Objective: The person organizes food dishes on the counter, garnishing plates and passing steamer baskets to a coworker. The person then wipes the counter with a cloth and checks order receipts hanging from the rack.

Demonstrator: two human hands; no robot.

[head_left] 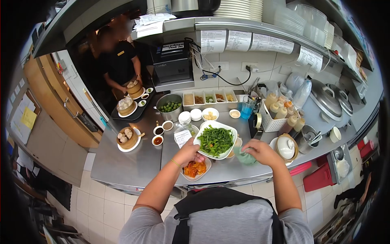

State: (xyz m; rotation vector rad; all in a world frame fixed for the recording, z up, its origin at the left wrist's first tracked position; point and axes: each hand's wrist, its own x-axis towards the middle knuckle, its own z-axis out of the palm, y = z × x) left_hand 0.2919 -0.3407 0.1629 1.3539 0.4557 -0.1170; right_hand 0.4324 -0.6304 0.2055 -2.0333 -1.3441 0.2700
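Note:
My left hand (188,153) grips the left rim of a white square dish (235,137) and tilts it slightly above the counter. Stir-fried leafy greens (215,141) fill the dish. Just right of it, my right hand (258,152) pinches a green cloth (245,157), which hangs from the fingers. Below my left hand lies a white plate (207,169) of glossy orange-brown food (195,167), partly covered by the hand. A printed receipt (183,138) sits beside my left hand.
A steel pot of limes (170,107), sauce bowls (157,140) and a dumpling steamer (127,138) stand left. At right are a basket of squeeze bottles (269,120) and a lidded white pot (286,147). Across the counter, a person (122,61) handles steamers on a black tray (147,106).

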